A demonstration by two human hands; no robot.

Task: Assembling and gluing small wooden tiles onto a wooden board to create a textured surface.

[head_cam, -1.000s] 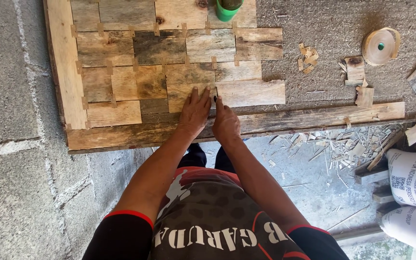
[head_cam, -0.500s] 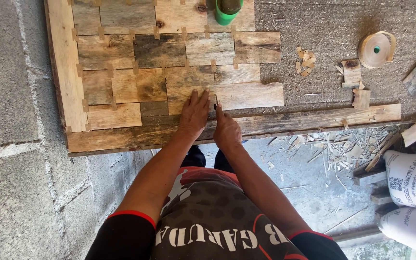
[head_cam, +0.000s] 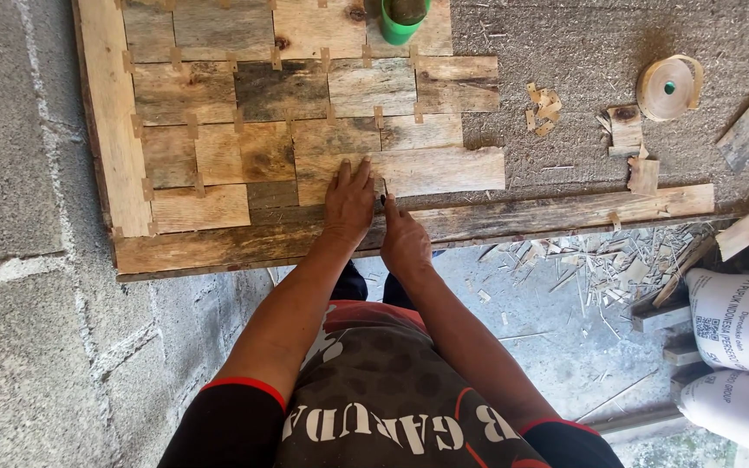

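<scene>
A panel of weathered wooden planks lies flat in front of me, with small wooden spacers between the pieces. My left hand presses flat, fingers together, on a pale plank in the lowest row. Just to its right, my right hand pinches a thin dark pencil-like tool, whose tip touches that plank beside my left fingers. A long rough board runs along the panel's near edge under both wrists.
A green cup stands on the panel's far edge. On the grey surface to the right lie a roll of tape, small wood offcuts and chips. Shavings and white sacks sit lower right.
My right hand has drawn back slightly toward me along the plank. My left hand stays pressed in the same place.
</scene>
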